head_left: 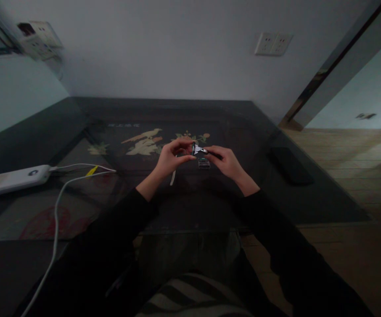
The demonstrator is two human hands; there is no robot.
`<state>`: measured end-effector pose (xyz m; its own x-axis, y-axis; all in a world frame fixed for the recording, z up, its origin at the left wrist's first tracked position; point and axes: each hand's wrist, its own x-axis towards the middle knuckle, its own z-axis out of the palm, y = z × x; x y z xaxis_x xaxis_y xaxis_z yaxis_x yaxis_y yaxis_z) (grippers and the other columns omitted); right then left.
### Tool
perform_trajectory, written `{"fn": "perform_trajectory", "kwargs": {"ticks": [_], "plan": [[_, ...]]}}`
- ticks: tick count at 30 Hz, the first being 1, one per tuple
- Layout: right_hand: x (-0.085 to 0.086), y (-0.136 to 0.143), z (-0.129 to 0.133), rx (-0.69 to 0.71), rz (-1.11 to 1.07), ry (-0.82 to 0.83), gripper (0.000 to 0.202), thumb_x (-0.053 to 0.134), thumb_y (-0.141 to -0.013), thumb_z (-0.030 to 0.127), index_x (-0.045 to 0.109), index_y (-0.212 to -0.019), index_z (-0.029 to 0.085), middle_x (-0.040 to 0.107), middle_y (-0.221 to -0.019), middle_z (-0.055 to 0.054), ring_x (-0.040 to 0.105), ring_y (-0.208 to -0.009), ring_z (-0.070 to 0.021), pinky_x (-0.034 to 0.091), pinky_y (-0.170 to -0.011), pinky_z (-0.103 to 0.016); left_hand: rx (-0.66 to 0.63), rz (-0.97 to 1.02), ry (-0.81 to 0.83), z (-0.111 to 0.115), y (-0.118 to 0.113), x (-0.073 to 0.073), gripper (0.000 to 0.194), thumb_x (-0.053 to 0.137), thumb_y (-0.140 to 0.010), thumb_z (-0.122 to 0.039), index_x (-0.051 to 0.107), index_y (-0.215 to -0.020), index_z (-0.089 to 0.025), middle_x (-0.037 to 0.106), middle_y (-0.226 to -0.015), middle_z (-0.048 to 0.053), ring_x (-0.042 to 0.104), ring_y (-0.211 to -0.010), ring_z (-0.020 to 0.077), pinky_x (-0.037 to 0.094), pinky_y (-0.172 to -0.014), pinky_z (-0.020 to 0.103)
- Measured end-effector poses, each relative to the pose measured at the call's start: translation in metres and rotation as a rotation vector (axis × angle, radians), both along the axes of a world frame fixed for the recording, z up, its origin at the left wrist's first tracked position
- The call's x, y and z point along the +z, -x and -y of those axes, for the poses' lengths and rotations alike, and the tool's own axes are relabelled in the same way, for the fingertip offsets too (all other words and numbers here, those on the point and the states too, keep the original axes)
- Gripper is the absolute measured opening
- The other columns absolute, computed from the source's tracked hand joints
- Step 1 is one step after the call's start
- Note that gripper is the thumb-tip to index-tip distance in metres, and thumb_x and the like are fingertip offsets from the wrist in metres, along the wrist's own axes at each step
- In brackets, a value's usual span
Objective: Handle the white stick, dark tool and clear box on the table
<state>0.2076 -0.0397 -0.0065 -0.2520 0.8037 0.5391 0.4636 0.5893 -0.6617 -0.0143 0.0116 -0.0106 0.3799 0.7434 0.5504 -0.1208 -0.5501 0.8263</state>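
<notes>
My left hand (174,155) is closed, with thumb and fingers pinching the dark head end of a small razor (199,150). My right hand (224,161) is closed around the razor's dark handle, and its silver neck shows between the two hands. Both hands are held just above the dark table (190,207). Below the razor lies a small clear case (204,164) with a grey, slotted look; its contents are too small to make out. A thin pale strip (173,177) shows beside my left wrist.
A white power bank (15,179) lies at the left, with a white cable (57,215) running towards me and a yellow tag (92,171) on it. A dark flat object (291,165) rests at the right. Wall sockets (273,44) are above the table's back edge.
</notes>
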Motion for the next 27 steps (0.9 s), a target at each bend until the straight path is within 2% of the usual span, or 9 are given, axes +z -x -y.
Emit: {"fn": "perform_trajectory", "kwargs": {"ticks": [14,21,27], "plan": [[-0.0044,0.0012,-0.0001,0.004,-0.015,0.005,0.031,0.065,-0.095,0.045,0.078,-0.113,0.024,0.079,-0.113,-0.008,0.073,-0.103,-0.0249,0.056,-0.094,-0.042,0.004,0.031,0.013,0.0007,-0.0008,-0.0018,0.049,0.095,-0.06,-0.039,0.074,-0.099,-0.017,0.072,-0.089,0.004,0.067,-0.084,0.016,0.055,-0.075,0.028],[-0.006,0.0025,0.0007,-0.018,-0.008,0.008,0.029,0.064,-0.096,0.043,0.078,-0.114,0.025,0.078,-0.115,-0.008,0.072,-0.107,-0.0249,0.055,-0.098,-0.044,0.002,0.012,-0.017,0.0004,-0.0011,-0.0025,0.046,0.093,-0.064,-0.037,0.074,-0.1,-0.016,0.072,-0.09,0.004,0.067,-0.084,0.0158,0.055,-0.074,0.028],[-0.0089,0.005,-0.0003,-0.048,-0.038,-0.051,0.034,0.062,-0.096,0.05,0.077,-0.111,0.024,0.079,-0.112,-0.008,0.073,-0.104,-0.0262,0.056,-0.095,-0.044,0.007,-0.009,-0.04,0.0025,-0.0017,0.0022,0.044,0.089,-0.069,-0.034,0.071,-0.104,-0.015,0.071,-0.092,0.005,0.067,-0.086,0.016,0.055,-0.074,0.028]]}}
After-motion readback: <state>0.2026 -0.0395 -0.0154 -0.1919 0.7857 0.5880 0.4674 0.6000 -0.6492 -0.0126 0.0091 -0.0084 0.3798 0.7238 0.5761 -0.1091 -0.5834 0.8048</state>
